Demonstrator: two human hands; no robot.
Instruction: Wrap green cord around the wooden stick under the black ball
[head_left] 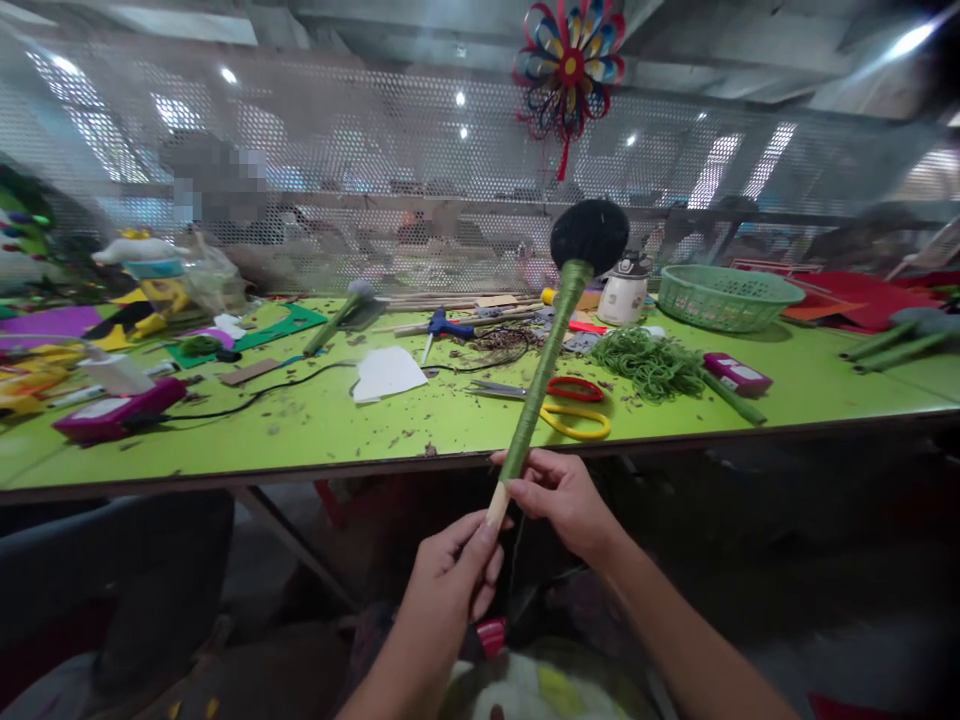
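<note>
A wooden stick (547, 370) wrapped in green yarn slants up and right from my hands, topped by a round black head (589, 236). Its bare wooden lower end is pinched between the fingers and thumb of my left hand (459, 566). Just above, my right hand (562, 496) closes its fingers on the stick where the green wrap ends. Behind the stick, on the green table (360, 440), lie scissors with red handles (576, 389) and scissors with yellow handles (581, 424).
Green yarn (651, 362), a green basket (726, 298) and a purple box (737, 374) stand right. A blue glue gun (448, 326), white paper (388, 375) and a corded purple box (120, 412) are left. The table's front edge runs just beyond my hands.
</note>
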